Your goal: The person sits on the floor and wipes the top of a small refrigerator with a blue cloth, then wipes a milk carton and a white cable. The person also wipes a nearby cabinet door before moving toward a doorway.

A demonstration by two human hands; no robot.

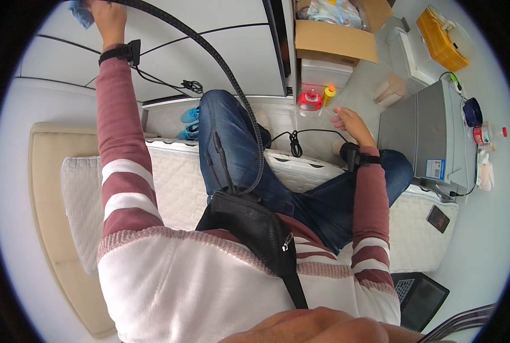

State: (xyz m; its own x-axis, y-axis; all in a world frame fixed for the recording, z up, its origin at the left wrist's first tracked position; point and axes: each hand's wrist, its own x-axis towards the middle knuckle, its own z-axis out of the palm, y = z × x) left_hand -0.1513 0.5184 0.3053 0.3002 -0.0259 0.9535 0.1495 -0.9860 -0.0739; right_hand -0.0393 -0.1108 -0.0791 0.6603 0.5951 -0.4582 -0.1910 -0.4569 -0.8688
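At the upper left, my left hand (109, 21) grips a blue cloth (82, 15) against the white panelled cabinet front (225, 55). The picture's rim cuts off part of that hand and cloth. My right hand (352, 123) hovers over the floor by my right knee, holding nothing, its fingers loosely bent and apart. Beyond its fingertips stand a bottle of red liquid (310, 102) and a yellow bottle with an orange cap (329, 94). Each wrist wears a black strap with a small device and a cable.
I sit on a white quilted mattress (173, 184). A thick black braided cable (220, 64) arches from my black waist bag (250, 223). An opened cardboard box (336, 40), a grey small fridge (426, 124), a phone (438, 218) and a laptop (422, 300) lie to the right. Blue shoes (189, 124) are below the cabinet.
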